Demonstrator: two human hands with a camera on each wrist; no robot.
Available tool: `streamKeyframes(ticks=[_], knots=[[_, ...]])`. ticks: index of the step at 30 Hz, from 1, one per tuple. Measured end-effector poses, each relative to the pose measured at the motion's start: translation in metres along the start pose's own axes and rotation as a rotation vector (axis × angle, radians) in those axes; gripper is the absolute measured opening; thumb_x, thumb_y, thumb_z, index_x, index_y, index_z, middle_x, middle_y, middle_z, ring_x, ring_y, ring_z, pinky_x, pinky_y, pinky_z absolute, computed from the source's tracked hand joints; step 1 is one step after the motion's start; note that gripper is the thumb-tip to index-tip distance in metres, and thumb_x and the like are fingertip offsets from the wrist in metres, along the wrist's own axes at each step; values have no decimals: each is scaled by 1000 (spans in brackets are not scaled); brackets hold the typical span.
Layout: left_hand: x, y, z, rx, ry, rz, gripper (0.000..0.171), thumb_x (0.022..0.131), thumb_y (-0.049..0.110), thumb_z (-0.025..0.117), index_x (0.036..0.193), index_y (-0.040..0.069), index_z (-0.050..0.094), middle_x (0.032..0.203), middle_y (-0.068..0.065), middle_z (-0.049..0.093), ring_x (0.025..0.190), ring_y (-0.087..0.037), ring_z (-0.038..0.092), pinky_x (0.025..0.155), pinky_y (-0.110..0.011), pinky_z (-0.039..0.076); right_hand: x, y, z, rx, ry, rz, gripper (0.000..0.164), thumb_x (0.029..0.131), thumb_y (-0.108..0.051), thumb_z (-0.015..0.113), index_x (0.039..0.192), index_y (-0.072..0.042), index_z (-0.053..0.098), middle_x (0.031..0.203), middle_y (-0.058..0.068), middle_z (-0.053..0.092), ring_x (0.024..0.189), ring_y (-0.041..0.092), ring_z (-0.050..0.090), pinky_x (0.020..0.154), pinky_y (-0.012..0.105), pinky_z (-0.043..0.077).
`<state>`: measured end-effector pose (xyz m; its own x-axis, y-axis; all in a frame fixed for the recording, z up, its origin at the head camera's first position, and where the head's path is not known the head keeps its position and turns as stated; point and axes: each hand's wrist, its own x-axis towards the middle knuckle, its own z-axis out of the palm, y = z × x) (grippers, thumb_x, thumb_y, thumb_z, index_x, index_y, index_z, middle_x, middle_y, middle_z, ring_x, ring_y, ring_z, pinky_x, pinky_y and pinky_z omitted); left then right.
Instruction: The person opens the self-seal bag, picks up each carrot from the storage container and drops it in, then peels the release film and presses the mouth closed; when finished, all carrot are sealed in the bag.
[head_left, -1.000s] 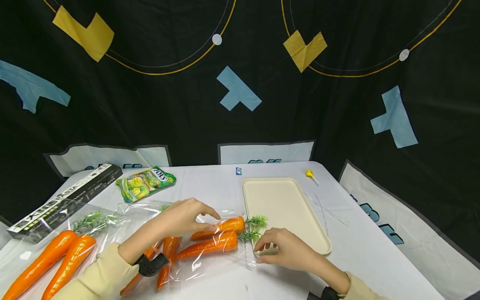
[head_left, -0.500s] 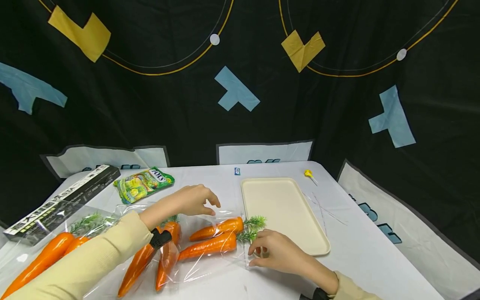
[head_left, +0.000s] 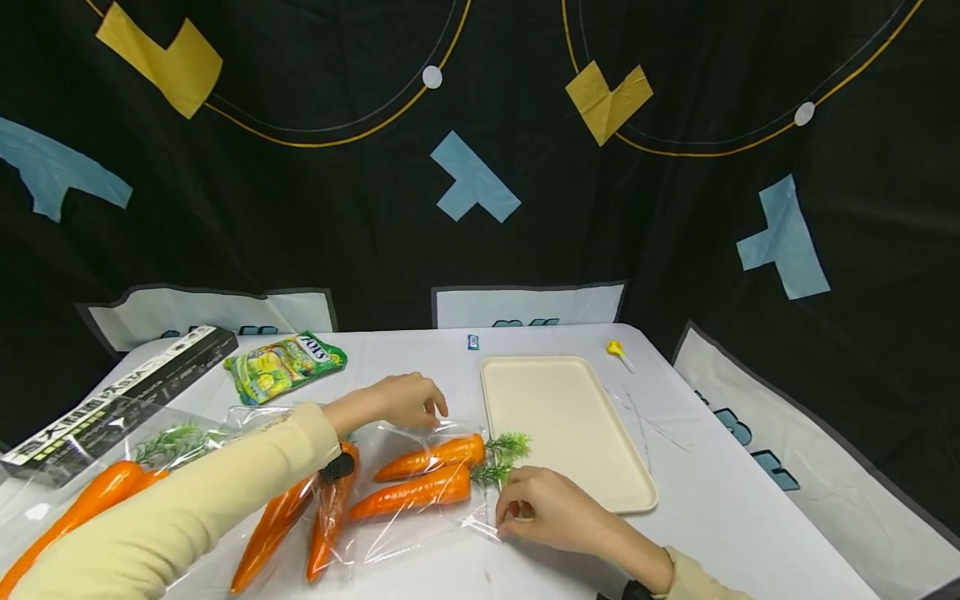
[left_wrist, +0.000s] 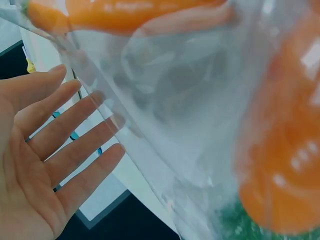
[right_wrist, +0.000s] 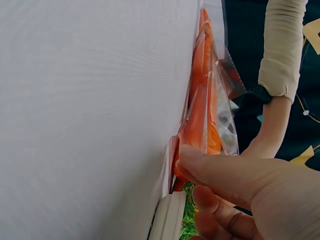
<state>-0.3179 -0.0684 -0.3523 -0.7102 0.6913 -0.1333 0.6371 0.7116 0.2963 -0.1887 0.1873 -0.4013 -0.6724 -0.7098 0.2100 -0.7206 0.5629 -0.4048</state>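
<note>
A clear plastic bag [head_left: 390, 546] holds two orange carrots [head_left: 420, 492], their green tops pointing at the cream tray. At its right-hand edge, my right hand [head_left: 551, 508] pinches the plastic between thumb and curled fingers; the right wrist view shows the thumb [right_wrist: 215, 167] against the bag's corner. My left hand [head_left: 408, 400] is over the bag's far edge. In the left wrist view its fingers [left_wrist: 70, 130] are straight and spread, with some fingertips overlapping the transparent edge. Two more bagged carrots [head_left: 330, 521] lie left of these, partly under the left sleeve.
A cream tray [head_left: 562, 417] lies to the right. Further left are another bagged carrot [head_left: 82, 508], a long black box [head_left: 120, 392] and a green snack packet [head_left: 288, 367]. A yellow lollipop [head_left: 617, 350] and a tiny blue packet [head_left: 473, 342] lie at the back.
My left hand has gone from over the carrots to the bag's far edge, its forearm now crossing the left bags. My right hand has shifted slightly left and closed on the bag's edge.
</note>
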Motion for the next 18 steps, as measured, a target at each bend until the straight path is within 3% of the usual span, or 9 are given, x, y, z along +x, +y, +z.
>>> streamKeyframes(ticks=[11,18], knots=[[17,-2,12,-52,-6,-6,11,86,13,70,95,13,77,83,2,70,73,-10,62,66,-28,52,0,2,2,22,30,-32,15,81,-11,75,80,-22,66,79,-18,55,68,0,51,60,11,42],[17,0,15,-188,35,-1,6,87,12,70,85,9,76,66,1,65,49,-9,53,48,-19,43,1,1,1,112,58,-29,14,81,-5,72,82,-18,67,77,-18,60,68,-1,54,61,13,47]])
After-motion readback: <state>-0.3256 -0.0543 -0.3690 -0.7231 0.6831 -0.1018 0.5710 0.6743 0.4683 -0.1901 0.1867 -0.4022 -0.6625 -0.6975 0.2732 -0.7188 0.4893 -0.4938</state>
